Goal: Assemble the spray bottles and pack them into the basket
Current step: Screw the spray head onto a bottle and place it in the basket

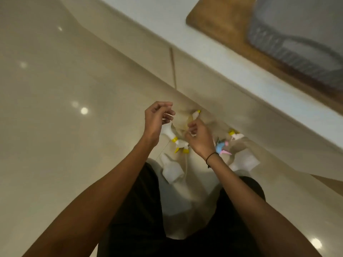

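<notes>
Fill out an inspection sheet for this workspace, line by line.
Surface: glossy beige floor with light reflections.
Job's things: white bottles, yellow-tipped spray heads and pink and blue spray heads lie on the floor; blurred grey basket sits on a wooden board on the counter.
Clutter: nothing seen.
Grippers: left hand and right hand have fingers curled near a thin tube; grip unclear.
Cables: nothing seen.
Surroundings: beige cabinet front below the counter.

Head camera, looking steeply down, hands near centre.
</notes>
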